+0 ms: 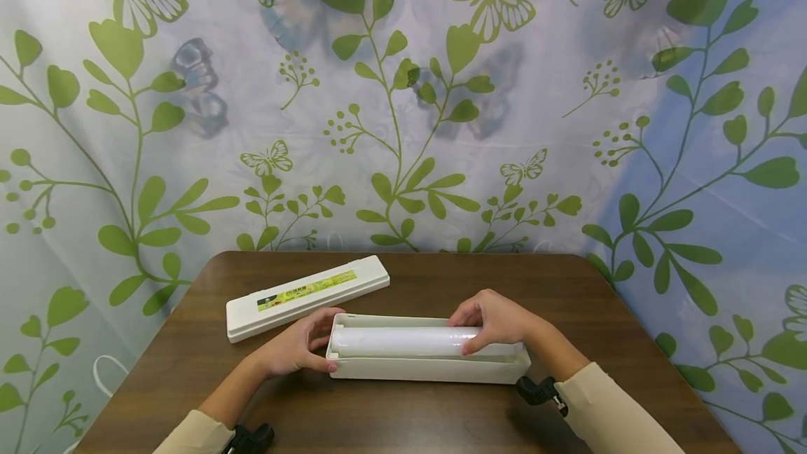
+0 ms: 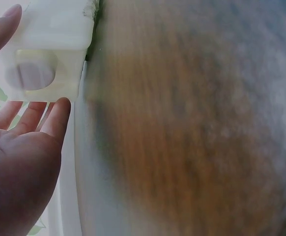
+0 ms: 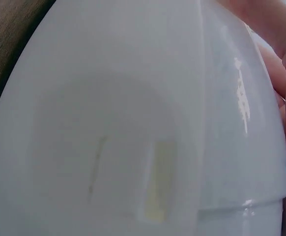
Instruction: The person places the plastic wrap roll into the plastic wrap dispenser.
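Note:
A long, narrow white box (image 1: pixel 429 370) lies lidless on the table, a glossy white roll of cling film (image 1: pixel 397 340) inside it. My left hand (image 1: pixel 296 347) holds the box's left end between thumb and fingers; the left wrist view shows them on opposite sides of the end wall (image 2: pixel 69 76). Over the right part of the box, my right hand (image 1: pixel 501 317) grips the roll with its thumb in front and fingers behind. The shiny roll (image 3: pixel 239 147) fills much of the right wrist view beside the box wall, and that hand shows only partly.
Behind the box to the left lies a white lid (image 1: pixel 309 298) with a yellow-green label, set at an angle. The brown wooden table (image 1: pixel 403 419) has rounded far corners. A curtain (image 1: pixel 403 125) with green leaves and butterflies hangs close behind its far edge.

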Tool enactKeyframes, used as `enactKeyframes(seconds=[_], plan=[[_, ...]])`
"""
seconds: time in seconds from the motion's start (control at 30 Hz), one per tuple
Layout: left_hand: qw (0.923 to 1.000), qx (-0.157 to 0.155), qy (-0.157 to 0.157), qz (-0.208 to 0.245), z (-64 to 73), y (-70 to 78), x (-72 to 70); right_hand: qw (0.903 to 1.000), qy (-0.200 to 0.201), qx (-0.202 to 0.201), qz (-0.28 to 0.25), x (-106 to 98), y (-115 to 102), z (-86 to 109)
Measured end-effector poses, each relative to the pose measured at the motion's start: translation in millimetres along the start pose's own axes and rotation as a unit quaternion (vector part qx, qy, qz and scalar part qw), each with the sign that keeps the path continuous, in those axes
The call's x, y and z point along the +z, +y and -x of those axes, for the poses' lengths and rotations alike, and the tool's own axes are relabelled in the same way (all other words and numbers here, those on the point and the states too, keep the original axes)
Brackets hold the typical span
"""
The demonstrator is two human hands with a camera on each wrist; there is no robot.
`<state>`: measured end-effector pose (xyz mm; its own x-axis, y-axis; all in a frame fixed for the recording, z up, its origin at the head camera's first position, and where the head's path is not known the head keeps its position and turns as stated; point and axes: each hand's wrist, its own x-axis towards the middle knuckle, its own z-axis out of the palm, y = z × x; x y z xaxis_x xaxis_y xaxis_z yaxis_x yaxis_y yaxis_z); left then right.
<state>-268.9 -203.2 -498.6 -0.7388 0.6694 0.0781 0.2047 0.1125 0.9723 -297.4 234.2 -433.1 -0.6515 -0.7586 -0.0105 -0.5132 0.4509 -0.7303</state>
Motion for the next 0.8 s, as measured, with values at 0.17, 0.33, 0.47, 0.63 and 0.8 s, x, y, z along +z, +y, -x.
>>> enactKeyframes(seconds=[0.17,0.33,0.47,0.63,0.8], plan=[[1.0000,0.004,-0.001,0.000,-0.3,0.4,0.4,0.9999,0.006,0.004,0.013,0.8,0.1,0.4],[1.0000,0.008,-0.003,-0.003,-0.3,0.3,0.8,0.9998,0.016,0.000,0.011,2.0,-0.4,2.3],[1.0000,0.001,-0.001,-0.005,0.2,-1.0,0.0,0.9996,0.025,-0.006,0.011,3.4,-0.7,3.6],[1.0000,-0.007,0.001,-0.005,-0.1,-1.5,-0.8,0.9989,0.036,-0.018,0.021,4.9,0.0,4.9],[1.0000,-0.009,-0.001,0.002,-0.6,0.6,-0.4,0.9980,0.045,-0.023,0.038,5.2,2.1,6.2]])
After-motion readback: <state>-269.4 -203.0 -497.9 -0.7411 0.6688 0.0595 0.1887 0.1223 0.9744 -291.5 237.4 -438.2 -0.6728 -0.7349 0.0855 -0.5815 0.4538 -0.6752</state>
